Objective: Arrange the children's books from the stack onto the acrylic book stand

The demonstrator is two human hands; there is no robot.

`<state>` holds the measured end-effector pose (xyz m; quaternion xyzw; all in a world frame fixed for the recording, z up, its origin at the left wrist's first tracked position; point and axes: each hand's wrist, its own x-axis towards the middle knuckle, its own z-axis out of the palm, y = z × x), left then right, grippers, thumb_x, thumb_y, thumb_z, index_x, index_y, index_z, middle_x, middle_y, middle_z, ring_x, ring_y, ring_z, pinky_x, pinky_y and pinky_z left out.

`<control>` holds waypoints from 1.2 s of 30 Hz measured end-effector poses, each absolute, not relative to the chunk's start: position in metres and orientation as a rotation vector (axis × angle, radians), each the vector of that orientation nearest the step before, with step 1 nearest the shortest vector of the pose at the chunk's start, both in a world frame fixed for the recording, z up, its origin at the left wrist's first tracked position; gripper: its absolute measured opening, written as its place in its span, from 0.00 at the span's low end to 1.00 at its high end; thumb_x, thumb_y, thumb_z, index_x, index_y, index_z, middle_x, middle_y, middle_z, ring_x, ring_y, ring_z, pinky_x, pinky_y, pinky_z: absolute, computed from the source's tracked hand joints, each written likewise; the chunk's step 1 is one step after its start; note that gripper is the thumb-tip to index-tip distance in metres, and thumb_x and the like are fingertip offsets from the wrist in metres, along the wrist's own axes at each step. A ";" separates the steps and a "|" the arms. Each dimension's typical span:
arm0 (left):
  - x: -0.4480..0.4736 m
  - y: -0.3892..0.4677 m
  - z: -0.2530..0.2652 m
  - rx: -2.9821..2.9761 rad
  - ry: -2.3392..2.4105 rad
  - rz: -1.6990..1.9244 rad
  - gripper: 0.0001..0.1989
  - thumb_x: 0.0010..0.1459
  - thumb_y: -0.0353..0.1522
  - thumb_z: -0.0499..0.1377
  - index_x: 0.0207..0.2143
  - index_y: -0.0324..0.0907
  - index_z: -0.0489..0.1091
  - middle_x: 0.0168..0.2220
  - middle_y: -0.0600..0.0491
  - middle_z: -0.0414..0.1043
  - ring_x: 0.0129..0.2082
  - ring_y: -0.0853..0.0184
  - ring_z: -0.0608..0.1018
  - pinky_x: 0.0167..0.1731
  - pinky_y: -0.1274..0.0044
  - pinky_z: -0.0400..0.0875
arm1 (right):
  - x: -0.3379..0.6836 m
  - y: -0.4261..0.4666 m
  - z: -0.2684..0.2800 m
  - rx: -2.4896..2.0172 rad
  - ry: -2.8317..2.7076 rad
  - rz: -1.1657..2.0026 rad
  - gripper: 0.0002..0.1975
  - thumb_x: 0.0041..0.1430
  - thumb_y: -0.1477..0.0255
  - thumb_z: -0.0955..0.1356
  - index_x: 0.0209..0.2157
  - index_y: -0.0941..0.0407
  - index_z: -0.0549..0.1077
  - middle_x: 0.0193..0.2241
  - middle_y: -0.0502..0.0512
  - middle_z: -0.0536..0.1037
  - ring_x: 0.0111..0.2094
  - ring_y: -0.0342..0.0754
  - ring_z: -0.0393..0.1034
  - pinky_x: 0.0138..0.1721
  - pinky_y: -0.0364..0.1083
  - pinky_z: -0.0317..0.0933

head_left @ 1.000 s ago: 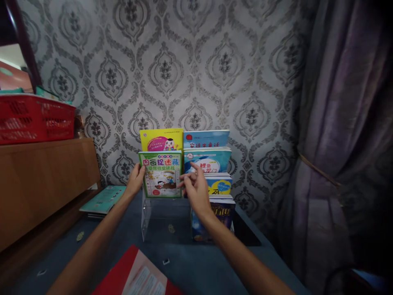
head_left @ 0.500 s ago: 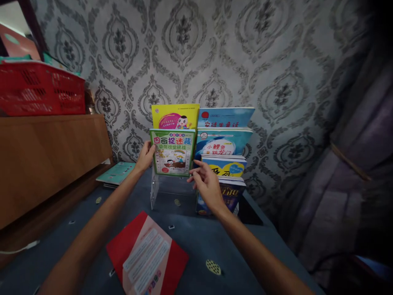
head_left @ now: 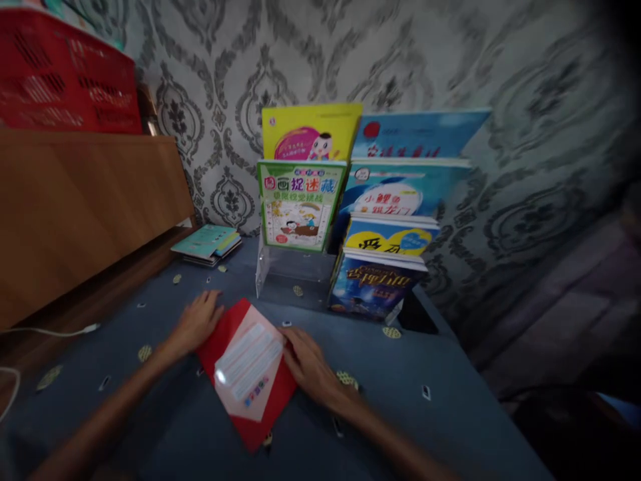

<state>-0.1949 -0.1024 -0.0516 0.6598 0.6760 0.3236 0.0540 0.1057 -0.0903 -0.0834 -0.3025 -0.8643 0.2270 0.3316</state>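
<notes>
A red book (head_left: 274, 395) with a pale pink printed panel lies tilted on the blue cloth in front of me. At its upper left edge is my left hand (head_left: 197, 322), fingers stretched out and a little apart, touching the edge. My right hand (head_left: 313, 366) has its fingers and thumb at the book's right corner; its lower fingers are partly hidden. Behind them stands a clear tiered rack (head_left: 290, 274). A green picture book (head_left: 300, 210) rests on its left side, in front of a yellow book (head_left: 285, 123).
On the rack's right side stand a blue book (head_left: 425, 133), a teal book (head_left: 431, 184), yellow-blue books (head_left: 358, 235) and dark blue books (head_left: 365, 294). Thin books (head_left: 203, 244) lie at left, near a wooden cabinet (head_left: 95, 200) bearing a red basket (head_left: 100, 87). A white cable (head_left: 55, 331) lies at left.
Both hands have left the green book, which stays on the rack, and come down to the red book. The view has tilted downward and moved closer.
</notes>
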 end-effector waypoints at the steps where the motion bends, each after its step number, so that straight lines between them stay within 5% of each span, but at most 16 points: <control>1: -0.198 -0.125 -0.068 1.993 2.180 0.834 0.20 0.63 0.43 0.52 0.51 0.42 0.69 0.46 0.43 0.74 0.47 0.51 0.76 0.51 0.57 0.69 | 0.107 -0.095 -0.086 -0.778 -2.283 0.593 0.19 0.67 0.75 0.61 0.57 0.52 0.69 0.50 0.62 0.78 0.52 0.55 0.73 0.55 0.57 0.69; 7: -0.186 -0.188 -0.110 2.137 2.283 0.731 0.22 0.69 0.40 0.45 0.60 0.40 0.63 0.61 0.38 0.65 0.61 0.51 0.69 0.59 0.56 0.65 | 0.111 -0.107 -0.090 -0.741 -2.351 0.584 0.18 0.68 0.75 0.59 0.56 0.56 0.69 0.54 0.65 0.75 0.57 0.57 0.68 0.58 0.62 0.65; 17: -0.146 -0.167 -0.099 2.300 1.974 0.655 0.23 0.69 0.41 0.48 0.61 0.41 0.63 0.64 0.38 0.61 0.64 0.51 0.65 0.62 0.56 0.63 | 0.159 -0.113 -0.093 -0.813 -2.333 0.492 0.15 0.68 0.74 0.60 0.49 0.54 0.75 0.50 0.64 0.78 0.53 0.58 0.70 0.52 0.61 0.69; 29: -0.097 -0.079 -0.081 2.486 1.202 0.388 0.23 0.71 0.37 0.47 0.65 0.45 0.60 0.71 0.45 0.52 0.72 0.60 0.51 0.70 0.59 0.49 | 0.197 -0.125 -0.078 -0.965 -2.351 0.460 0.13 0.65 0.77 0.61 0.43 0.54 0.76 0.38 0.61 0.78 0.41 0.55 0.71 0.40 0.54 0.70; 36: -0.081 -0.081 -0.076 2.621 1.394 0.596 0.21 0.67 0.34 0.51 0.60 0.41 0.64 0.62 0.40 0.65 0.63 0.52 0.67 0.62 0.56 0.62 | 0.156 -0.101 -0.071 -0.923 -2.500 0.349 0.19 0.63 0.81 0.61 0.53 0.61 0.74 0.55 0.69 0.75 0.56 0.60 0.68 0.57 0.60 0.63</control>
